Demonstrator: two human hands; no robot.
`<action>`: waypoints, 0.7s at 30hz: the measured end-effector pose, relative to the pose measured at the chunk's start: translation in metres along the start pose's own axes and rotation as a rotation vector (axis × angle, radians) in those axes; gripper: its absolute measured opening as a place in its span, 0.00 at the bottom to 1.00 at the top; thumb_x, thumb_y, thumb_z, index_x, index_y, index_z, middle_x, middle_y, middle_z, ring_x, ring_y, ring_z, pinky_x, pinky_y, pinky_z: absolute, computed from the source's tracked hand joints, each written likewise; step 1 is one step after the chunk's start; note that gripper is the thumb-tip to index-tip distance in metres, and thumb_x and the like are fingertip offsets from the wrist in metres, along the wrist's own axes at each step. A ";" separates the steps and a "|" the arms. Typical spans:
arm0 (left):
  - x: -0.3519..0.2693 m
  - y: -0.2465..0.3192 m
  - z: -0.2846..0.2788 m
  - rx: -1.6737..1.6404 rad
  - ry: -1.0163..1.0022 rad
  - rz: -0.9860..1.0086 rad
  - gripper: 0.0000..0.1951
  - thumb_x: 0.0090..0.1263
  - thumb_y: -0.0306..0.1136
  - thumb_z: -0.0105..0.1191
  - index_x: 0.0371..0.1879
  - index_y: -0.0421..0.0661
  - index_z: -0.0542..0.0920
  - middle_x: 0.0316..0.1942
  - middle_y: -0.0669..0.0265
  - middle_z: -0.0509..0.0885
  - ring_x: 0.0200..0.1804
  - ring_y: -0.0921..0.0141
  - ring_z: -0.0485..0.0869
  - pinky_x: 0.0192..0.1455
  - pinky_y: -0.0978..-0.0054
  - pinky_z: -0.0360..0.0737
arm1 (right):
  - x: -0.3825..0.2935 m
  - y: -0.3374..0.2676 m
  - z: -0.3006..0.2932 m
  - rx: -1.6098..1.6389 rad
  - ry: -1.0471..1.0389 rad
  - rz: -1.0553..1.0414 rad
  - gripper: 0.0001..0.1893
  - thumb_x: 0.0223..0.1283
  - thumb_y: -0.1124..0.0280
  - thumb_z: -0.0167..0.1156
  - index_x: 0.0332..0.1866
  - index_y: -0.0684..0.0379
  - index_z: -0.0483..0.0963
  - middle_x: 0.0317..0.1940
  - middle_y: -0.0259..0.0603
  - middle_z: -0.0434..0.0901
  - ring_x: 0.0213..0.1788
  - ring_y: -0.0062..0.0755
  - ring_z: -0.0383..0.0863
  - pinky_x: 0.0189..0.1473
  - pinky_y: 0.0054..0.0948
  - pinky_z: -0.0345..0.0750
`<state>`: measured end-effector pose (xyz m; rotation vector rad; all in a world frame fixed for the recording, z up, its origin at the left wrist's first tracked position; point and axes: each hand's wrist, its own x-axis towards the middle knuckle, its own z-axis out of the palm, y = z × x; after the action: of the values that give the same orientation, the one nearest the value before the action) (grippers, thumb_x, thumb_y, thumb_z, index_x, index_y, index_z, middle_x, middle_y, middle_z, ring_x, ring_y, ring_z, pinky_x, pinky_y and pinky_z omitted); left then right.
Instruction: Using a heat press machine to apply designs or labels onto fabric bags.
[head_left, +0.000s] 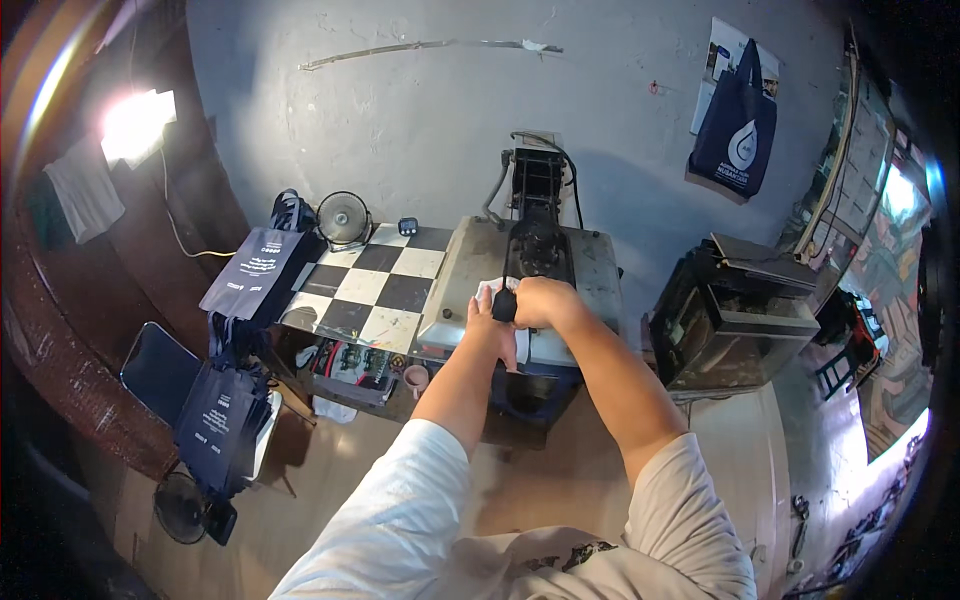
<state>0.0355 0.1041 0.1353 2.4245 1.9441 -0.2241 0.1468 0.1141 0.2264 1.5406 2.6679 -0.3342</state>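
Note:
A heat press machine (540, 244) with a broad metal upper plate stands against the wall before me. My left hand (495, 326) lies over the front of its plate with the fingers spread, beside the black end of a lever (504, 305). White cloth or paper (491, 286) shows behind and under the hands; what it is I cannot tell. My right hand (547, 301) is curled at the right of the black lever end. Its fingers are turned away, so whether they grip the lever is hidden.
Left of the press is a checkered tabletop (364, 289) with a small fan (344, 219), a small digital timer (407, 226) and printed dark bags (255, 270). More bags (221, 427) lie on a chair. A pink mug (415, 379) stands below the tabletop. At right is a glass tank (731, 322).

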 end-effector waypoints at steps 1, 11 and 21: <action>0.001 0.000 0.000 0.002 0.001 -0.001 0.66 0.20 0.56 0.72 0.69 0.67 0.49 0.72 0.58 0.39 0.72 0.49 0.38 0.69 0.46 0.43 | 0.001 0.000 -0.002 0.001 0.002 -0.002 0.19 0.32 0.64 0.64 0.34 0.62 0.80 0.33 0.52 0.81 0.37 0.46 0.82 0.40 0.36 0.78; -0.002 0.003 0.000 0.049 -0.066 0.044 0.59 0.24 0.58 0.70 0.66 0.72 0.56 0.72 0.57 0.38 0.72 0.48 0.38 0.69 0.45 0.43 | 0.000 0.001 -0.003 -0.035 -0.130 0.027 0.23 0.32 0.67 0.66 0.42 0.60 0.77 0.36 0.49 0.81 0.39 0.43 0.82 0.41 0.36 0.78; 0.001 0.001 -0.015 -0.136 0.097 0.002 0.69 0.23 0.46 0.74 0.70 0.46 0.42 0.71 0.52 0.43 0.72 0.50 0.41 0.70 0.51 0.46 | -0.028 -0.018 -0.115 -0.198 0.427 0.049 0.10 0.43 0.70 0.55 0.32 0.59 0.80 0.36 0.48 0.81 0.40 0.44 0.82 0.40 0.37 0.78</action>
<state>0.0378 0.1064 0.1503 2.3926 1.9251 0.0260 0.1538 0.1055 0.3456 1.7750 2.8405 0.2891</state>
